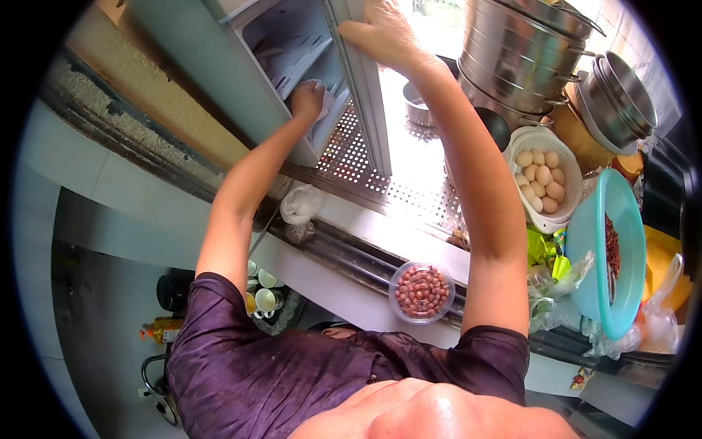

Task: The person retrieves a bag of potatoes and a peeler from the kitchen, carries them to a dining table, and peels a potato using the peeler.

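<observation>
- Bag [327, 110]: white, thin plastic by the look of it, inside the fridge [197, 66], lower bay, just below the shelf [305, 67].
- Relation: bag lay right at the left hand [307, 100], showing mostly on the side toward the door [363, 91]; no gap seen between it and the fingers.
- Long axis: none clear, bag was crumpled and partly covered.
- Nearer hand: left, touching; right hand [384, 33] was apart from the bag, up at the door edge.
- Left fingers: curled in, looked closed around the bag; tips hidden, contents couldn't be told.
- Right fingers: thumb spread against the door, the rest cut off at the frame top; couldn't tell how far open or whether they gripped.
- Door: stood open, between bag and pots [504, 55].
- Near side, on the ledge: knotted bag [301, 205], then tub [422, 293] of reddish nuts, both well apart from either hand.
- Farther right: egg basket [568, 201], blue basin [594, 289].
</observation>
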Available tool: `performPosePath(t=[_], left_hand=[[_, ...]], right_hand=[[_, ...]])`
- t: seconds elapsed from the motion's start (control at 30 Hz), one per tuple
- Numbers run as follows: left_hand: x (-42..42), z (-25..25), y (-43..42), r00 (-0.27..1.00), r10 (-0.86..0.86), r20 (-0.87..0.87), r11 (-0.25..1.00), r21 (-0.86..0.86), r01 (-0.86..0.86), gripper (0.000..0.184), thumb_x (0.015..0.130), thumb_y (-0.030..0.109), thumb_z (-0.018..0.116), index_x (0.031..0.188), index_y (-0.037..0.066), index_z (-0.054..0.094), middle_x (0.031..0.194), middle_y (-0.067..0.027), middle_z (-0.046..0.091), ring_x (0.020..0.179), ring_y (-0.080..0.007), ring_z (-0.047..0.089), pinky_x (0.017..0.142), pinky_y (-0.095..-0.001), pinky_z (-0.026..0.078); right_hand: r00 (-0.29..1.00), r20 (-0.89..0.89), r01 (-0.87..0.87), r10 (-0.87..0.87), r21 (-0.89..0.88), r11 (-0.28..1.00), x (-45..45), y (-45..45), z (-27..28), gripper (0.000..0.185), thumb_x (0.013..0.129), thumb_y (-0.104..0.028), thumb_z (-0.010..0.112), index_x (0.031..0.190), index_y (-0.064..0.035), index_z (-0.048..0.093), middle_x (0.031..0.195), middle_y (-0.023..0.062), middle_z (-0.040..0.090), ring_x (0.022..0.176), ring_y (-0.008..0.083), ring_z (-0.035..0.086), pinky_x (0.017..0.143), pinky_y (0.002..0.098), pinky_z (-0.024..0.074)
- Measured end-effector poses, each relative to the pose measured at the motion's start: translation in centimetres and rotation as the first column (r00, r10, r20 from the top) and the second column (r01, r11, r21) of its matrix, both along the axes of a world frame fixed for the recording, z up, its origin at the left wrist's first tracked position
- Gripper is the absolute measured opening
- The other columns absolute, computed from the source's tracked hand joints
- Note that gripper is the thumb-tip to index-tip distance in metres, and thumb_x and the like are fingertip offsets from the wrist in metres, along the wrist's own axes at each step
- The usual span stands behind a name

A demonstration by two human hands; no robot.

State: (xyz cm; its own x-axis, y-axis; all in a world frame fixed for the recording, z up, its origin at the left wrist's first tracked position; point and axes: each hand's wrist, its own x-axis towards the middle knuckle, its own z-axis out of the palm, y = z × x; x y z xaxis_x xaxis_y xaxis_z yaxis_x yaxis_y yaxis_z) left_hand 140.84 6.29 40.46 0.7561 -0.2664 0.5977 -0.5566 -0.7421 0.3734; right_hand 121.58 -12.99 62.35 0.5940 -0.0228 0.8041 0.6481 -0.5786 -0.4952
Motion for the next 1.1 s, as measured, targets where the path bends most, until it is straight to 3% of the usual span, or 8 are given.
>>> performPosePath(t=[0.23,0.53,0.6,0.83,0.93,0.97,1.03,1.1], left_hand=[[-6.2,4.9,-0.6,0.986,-0.156,0.052,0.941,-0.295,0.164,0.027,0.086,0.024,0.06,0.093,-0.001,0.064,0.085,-0.0198,0.065,0.078,-0.0368,0.063,0.07,-0.0399,0.047],[-11.3,9.9,1.6,0.874,-0.45,-0.186,0.828,-0.455,0.329,0.014,0.087,0.017,0.061,0.087,0.004,0.066,0.07,0.0028,0.06,0.065,-0.0053,0.05,0.057,-0.0251,0.04],[-12.7,11.0,2.4,0.768,-0.63,-0.12,0.641,-0.638,0.427,0.013,0.089,0.018,0.06,0.086,0.007,0.067,0.071,0.0079,0.057,0.064,-0.0024,0.048,0.055,-0.021,0.037],[-19.0,17.5,7.8,0.788,-0.599,-0.141,0.467,-0.861,0.202,0.01,0.093,0.019,0.058,0.093,0.01,0.064,0.076,0.0071,0.06,0.064,-0.0006,0.051,0.055,-0.0182,0.039],[-20.8,19.6,9.8,0.651,-0.749,0.123,0.083,-0.958,0.275,0.01,0.095,0.011,0.052,0.097,0.007,0.06,0.082,0.0027,0.062,0.067,-0.0047,0.056,0.06,-0.0209,0.047],[-21.3,20.5,10.8,0.667,-0.735,0.122,0.088,-0.958,0.273,0.01,0.095,0.011,0.052,0.097,0.007,0.06,0.082,0.0027,0.062,0.067,-0.0047,0.056,0.06,-0.0209,0.047],[-22.4,21.8,13.5,0.771,-0.619,-0.148,0.117,-0.989,-0.095,0.028,0.096,0.014,0.049,0.12,0.001,0.054,0.112,-0.012,0.061,0.1,-0.0215,0.061,0.09,-0.034,0.05],[-24.0,21.7,16.1,0.739,-0.67,-0.069,0.102,-0.995,0.0,0.029,0.096,0.017,0.05,0.119,0.001,0.054,0.112,-0.0126,0.061,0.1,-0.0226,0.061,0.09,-0.0349,0.05]], right_hand=[[1.0,0.016,-0.014,0.014,0.021,1.0,-0.2,0.4,-0.1,0.077,0.07,-0.016,0.062,0.138,-0.0013,0.029,0.13,0.0271,0.041,0.125,0.0404,0.038,0.107,0.0443,0.0307],[0.991,-0.121,-0.044,0.052,0.073,0.996,-1.1,-2.3,0.3,0.079,0.07,-0.014,0.061,0.14,-0.0073,0.026,0.104,0.0189,0.059,0.103,0.0327,0.056,0.095,0.0403,0.0422],[0.988,-0.147,-0.037,0.048,0.083,0.996,-1.5,-2.7,0.4,0.08,0.07,-0.013,0.06,0.141,-0.0078,0.024,0.103,0.0186,0.06,0.102,0.0317,0.057,0.093,0.0401,0.0433],[0.959,-0.27,-0.041,0.084,0.16,0.986,-2.1,-0.2,1.0,0.081,0.07,-0.012,0.058,0.142,-0.0095,0.023,0.103,0.0183,0.06,0.1,0.0297,0.057,0.089,0.0396,0.0452],[0.99,-0.136,-0.034,0.044,0.078,0.996,-0.7,1.9,0.1,0.08,0.069,-0.011,0.058,0.142,-0.0104,0.025,0.112,0.0221,0.055,0.107,0.0344,0.054,0.093,0.0422,0.0429],[0.996,-0.092,0.009,-0.005,0.046,0.999,-0.6,2.9,0.1,0.079,0.07,-0.01,0.057,0.142,-0.0093,0.025,0.119,0.0243,0.051,0.114,0.0374,0.049,0.098,0.0438,0.0397],[0.999,-0.047,0.027,-0.026,0.021,0.999,-0.3,5.3,0.2,0.079,0.07,-0.01,0.056,0.142,-0.0083,0.025,0.126,0.0265,0.046,0.12,0.0404,0.045,0.102,0.0454,0.0365],[0.994,-0.065,0.095,-0.094,0.019,0.995,0.0,7.8,0.4,0.078,0.07,-0.01,0.055,0.142,-0.0056,0.024,0.138,0.0287,0.035,0.131,0.0442,0.031,0.108,0.0476,0.0289]])
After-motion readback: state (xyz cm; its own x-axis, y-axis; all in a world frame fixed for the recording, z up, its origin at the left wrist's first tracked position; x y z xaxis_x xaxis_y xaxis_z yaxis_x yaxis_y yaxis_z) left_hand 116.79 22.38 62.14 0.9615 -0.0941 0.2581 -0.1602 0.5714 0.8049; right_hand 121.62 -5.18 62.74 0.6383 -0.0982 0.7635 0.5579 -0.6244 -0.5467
